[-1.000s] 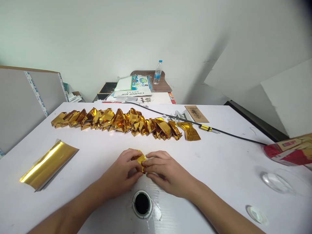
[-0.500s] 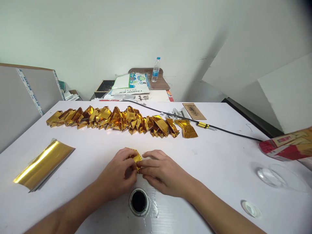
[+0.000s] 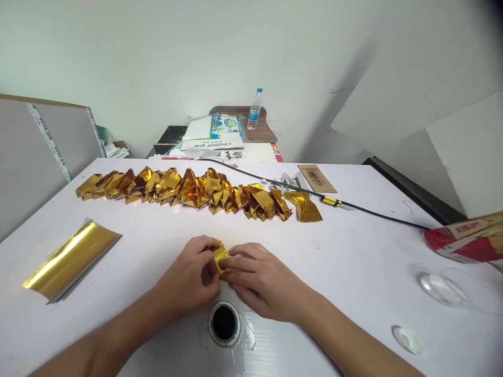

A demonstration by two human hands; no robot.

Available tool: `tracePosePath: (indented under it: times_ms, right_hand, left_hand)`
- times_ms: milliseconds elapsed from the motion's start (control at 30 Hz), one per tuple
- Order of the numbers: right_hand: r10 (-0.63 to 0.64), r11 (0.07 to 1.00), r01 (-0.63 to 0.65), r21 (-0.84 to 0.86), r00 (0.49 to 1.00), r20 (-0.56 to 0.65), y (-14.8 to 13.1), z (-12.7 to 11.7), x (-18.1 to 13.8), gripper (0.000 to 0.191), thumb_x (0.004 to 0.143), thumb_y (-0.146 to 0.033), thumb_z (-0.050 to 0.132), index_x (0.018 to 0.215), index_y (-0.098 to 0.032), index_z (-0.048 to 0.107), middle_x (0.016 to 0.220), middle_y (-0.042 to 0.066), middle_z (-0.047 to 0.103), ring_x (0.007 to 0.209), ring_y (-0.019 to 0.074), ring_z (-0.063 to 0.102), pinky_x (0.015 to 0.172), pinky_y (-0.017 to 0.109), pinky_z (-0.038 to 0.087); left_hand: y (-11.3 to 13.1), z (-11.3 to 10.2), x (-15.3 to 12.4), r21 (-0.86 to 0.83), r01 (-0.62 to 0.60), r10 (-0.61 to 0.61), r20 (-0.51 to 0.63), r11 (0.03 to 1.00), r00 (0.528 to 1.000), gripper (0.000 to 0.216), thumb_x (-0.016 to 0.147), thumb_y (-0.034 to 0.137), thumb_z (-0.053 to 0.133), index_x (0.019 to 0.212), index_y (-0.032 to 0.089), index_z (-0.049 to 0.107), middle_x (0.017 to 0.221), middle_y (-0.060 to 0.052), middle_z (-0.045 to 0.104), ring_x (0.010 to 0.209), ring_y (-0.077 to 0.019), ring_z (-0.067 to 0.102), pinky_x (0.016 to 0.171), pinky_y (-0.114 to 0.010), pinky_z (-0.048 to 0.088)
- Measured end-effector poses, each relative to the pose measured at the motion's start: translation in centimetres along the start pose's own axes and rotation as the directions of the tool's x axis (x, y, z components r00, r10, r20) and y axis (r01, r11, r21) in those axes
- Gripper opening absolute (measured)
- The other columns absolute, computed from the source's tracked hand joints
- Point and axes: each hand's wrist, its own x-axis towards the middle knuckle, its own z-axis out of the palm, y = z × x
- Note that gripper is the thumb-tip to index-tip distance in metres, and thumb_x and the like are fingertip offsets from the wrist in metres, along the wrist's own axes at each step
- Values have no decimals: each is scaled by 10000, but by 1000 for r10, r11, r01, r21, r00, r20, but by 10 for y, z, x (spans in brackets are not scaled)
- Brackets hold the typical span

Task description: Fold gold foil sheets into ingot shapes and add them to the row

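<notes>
Two hands: left hand and right hand, meeting at one small gold foil piece over the desk.
Left fingers: clamped on its left side.
Right fingers: touching its right edge; cannot tell whether they pinch.
Folded gold row: beyond both hands.
Gold sheets: at left, slightly curved.

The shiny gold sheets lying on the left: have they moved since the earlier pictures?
No, the gold sheets show no visible move: judged by the far left corner of the white table, they lie in the same place.
</notes>
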Motion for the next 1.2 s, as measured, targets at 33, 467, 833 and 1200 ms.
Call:
tracePosePath:
  times_ms: [33, 467, 833, 1200]
  right_hand:
    - [-5, 1000, 5, -2, 1000, -5, 0, 0, 0, 278, 1029, -176, 548, 1182, -239, 771, 1246, 61, 777, 1224, 263, 635, 1027, 463, 538]
    - [-9, 988, 19, -155, 998, 70, -17, 5, 8, 147, 962, -158, 592, 1011, -202, 723, 1068, 95, 751, 1091, 267, 631, 979, 458, 521]
    - [130, 944, -168, -284, 980, -150, 7, -4, 1, 130, 992, -335, 691, 969, -234, 769, 1336, 72, 729, 1244, 315, 614, 1087, 561, 463]
    - [139, 967, -157, -202, 985, -102, 19, -6, -2, 99, 1007, -298, 675, 1008, -211, 722, 1213, 102, 767, 1189, 285, 663, 991, 477, 544]
  left_hand:
    - [0, 0, 0, -4, 1, -1, 2, 1000, 1000, 129, 777, 83, 657, 769, 210, 636, 1256, -80, 685, 1230, -257, 652, 1064, -397, 579]
    - [-1, -12, 2, -46, 42, -38, 75, 998, 996, 250, 823, 32, 623, 967, 229, 567, 1285, -74, 684, 1259, -237, 643, 1067, -427, 585]
    - [-1, -16, -4, 184, -137, 120, 100, 973, 988, 450, 943, 20, 447, 1336, 225, 527, 1376, -84, 687, 1244, -258, 674, 1063, -479, 591]
    - [-18, -27, 2, 167, -117, 115, 21, 979, 993, 177, 1004, 96, 542, 1012, 221, 667, 1105, -43, 741, 1051, -225, 687, 945, -397, 532]
